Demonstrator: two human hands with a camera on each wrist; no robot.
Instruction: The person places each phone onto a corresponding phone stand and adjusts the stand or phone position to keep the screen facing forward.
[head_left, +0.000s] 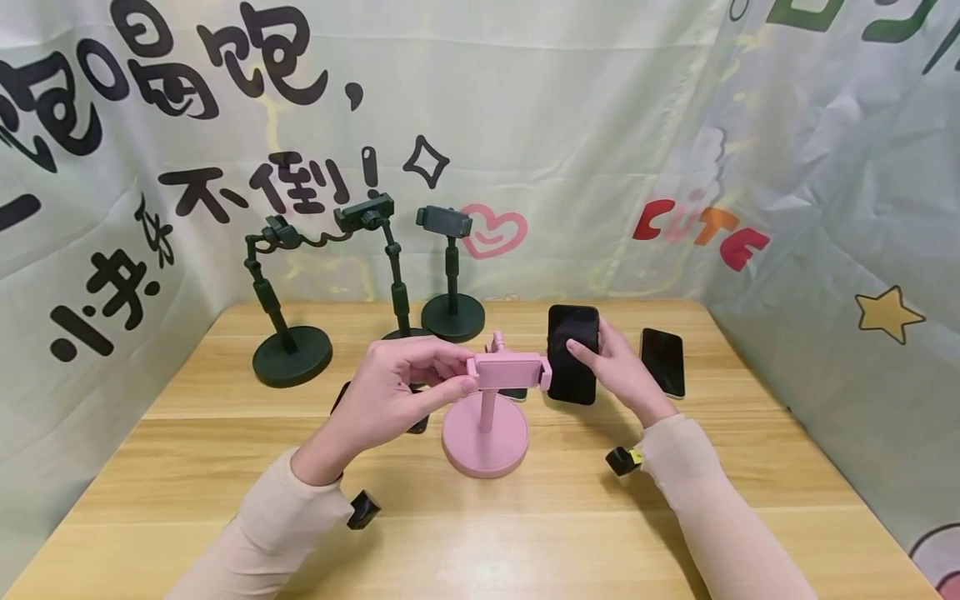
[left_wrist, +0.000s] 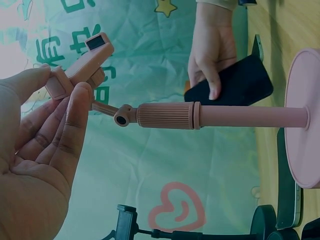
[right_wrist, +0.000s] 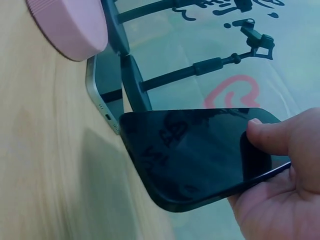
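Note:
A pink phone stand [head_left: 486,454] with a round base stands on the table. My left hand [head_left: 393,392] pinches one end of the stand's clamp [head_left: 510,372] between thumb and fingers; the left wrist view shows the clamp [left_wrist: 85,62] tilted, with no phone in it. To the right of the clamp, my right hand [head_left: 624,371] holds a black smartphone [head_left: 572,383] upright, thumb across its dark screen. In the right wrist view this smartphone [right_wrist: 185,155] is gripped near one end, its far end close over the table. The fingers behind it are mostly hidden.
Dark green phone stands [head_left: 292,357] line the back left; one [head_left: 452,315] stands behind the pink one. Another phone [head_left: 663,363] lies at the right. More phones lie partly hidden under my left hand and behind the pink stand. A printed curtain [head_left: 585,167] surrounds the table [head_left: 555,533].

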